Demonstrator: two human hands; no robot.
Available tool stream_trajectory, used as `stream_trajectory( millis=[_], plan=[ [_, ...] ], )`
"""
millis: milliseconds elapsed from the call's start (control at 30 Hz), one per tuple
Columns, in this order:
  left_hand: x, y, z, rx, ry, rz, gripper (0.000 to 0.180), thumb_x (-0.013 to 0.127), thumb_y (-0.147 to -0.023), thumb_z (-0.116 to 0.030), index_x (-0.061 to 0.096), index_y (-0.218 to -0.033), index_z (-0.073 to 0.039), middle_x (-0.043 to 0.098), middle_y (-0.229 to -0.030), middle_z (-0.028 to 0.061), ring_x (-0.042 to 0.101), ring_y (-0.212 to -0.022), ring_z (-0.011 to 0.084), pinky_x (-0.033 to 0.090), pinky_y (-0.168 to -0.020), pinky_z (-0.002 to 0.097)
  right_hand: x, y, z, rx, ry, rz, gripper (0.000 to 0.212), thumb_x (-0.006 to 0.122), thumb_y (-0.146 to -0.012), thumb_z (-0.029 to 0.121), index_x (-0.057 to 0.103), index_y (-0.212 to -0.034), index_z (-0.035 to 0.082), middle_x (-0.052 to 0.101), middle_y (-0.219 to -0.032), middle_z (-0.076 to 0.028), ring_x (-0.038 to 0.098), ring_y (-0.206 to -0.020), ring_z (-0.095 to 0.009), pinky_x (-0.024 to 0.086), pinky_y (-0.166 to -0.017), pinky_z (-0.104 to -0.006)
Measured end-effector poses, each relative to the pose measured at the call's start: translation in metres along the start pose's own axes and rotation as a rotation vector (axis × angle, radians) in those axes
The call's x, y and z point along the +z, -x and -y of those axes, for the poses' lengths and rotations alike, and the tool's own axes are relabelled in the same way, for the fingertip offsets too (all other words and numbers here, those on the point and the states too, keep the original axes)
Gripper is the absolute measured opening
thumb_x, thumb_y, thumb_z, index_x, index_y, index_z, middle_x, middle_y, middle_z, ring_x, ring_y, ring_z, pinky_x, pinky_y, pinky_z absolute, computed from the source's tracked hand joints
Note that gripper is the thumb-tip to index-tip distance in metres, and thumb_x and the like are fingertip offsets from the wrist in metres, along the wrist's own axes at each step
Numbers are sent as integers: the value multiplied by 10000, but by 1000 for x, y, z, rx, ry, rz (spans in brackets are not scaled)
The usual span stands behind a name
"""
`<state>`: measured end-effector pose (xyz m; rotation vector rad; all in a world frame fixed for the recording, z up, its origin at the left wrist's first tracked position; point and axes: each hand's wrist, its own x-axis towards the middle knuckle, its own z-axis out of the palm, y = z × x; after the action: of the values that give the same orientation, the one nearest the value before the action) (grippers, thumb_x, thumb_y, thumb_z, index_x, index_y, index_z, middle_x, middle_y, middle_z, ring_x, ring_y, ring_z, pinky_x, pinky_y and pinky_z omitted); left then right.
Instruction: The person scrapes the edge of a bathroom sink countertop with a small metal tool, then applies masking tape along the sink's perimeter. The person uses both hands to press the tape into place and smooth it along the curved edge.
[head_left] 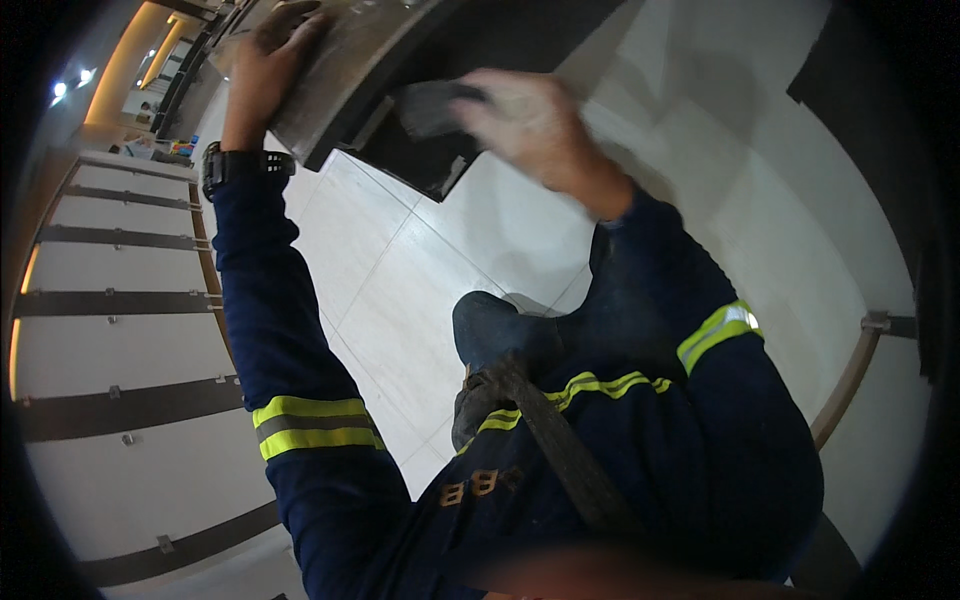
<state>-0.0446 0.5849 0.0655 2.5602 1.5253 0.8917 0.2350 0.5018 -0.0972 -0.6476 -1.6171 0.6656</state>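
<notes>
My left hand rests at the near left end of a grey-brown slab, its fingers reaching onto the top. A dark shape lies by those fingertips, and I cannot make out what it is. Smeared by motion, my right hand closes around a dark, flat block. That block is beside the slab's dark underside, over a black boxy part with a pale, scuffed corner. Whether the block touches the surface is too blurred to tell.
Pale floor tiles lie below, with my leg over them. White panels with dark strips stand on the left. A white wall curves along the right, near a wooden rail. Lit shelving shows at the far left.
</notes>
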Motion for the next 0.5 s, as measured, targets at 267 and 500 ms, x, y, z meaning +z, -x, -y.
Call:
stream_trajectory(
  millis=[267, 500],
  plan=[
    [-2, -5, 9, 100, -45, 17, 376, 651, -1012, -306, 705, -1320, -98, 706, -1305, 122, 692, -1134, 208, 533, -983, 334, -6, -7, -10, -14, 41, -54, 315, 699, -955, 268, 720, -1115, -3, 741, -983, -213, 746, -878, -316, 582, -771, -379],
    [-15, -10, 17, 68, -122, 53, 361, 642, -1018, -273, 704, -1342, -127, 685, -1348, 131, 680, -1177, 214, 527, -1018, 335, -35, -38, -2, -194, -90, -148, 180, 646, -928, 131, 686, -930, -45, 702, -844, -250, 719, -793, -380, 553, -722, -447]
  ],
)
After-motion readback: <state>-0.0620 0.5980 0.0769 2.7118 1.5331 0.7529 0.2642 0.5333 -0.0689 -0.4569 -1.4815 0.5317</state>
